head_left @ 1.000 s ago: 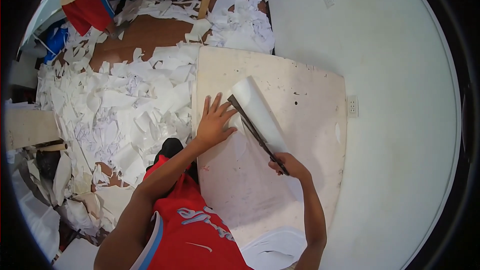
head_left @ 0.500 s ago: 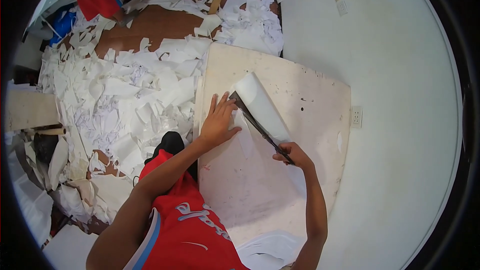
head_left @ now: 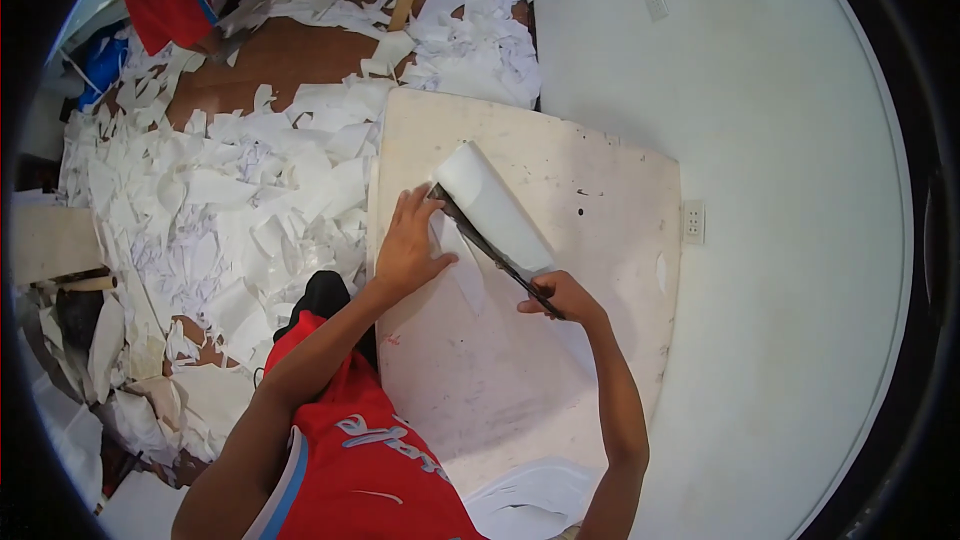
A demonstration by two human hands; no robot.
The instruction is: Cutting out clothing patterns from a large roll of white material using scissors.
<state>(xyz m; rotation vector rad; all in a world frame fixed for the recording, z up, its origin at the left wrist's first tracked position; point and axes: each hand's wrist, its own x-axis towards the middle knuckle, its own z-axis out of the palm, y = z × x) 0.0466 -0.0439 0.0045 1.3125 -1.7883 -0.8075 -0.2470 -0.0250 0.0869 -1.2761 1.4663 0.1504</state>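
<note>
My right hand [head_left: 568, 295] is closed around the handle of a long dark machete-like blade [head_left: 490, 248]. The blade lies diagonally along the left edge of a folded white paper strip [head_left: 492, 202] on a pale board [head_left: 540, 370]. Near the blade's far, wider end, my left hand [head_left: 408, 245] rests with fingers stretched and thumb apart. Its fingertips are beside or on the blade's tip; exact contact I cannot tell. A thin white paper flap [head_left: 460, 265] sticks out between the blade and my left hand.
Torn white paper [head_left: 270, 190] covers the floor left of the board. A white wall [head_left: 760, 240] with an outlet [head_left: 693, 222] runs along the right. More white sheets [head_left: 530, 500] lie at the board's near edge. Another person's red shorts [head_left: 165, 0] show at the far left.
The whole scene has slid leftward in the view. Relative to the board, both hands, the blade and the folded paper strip keep nearly the same places.
</note>
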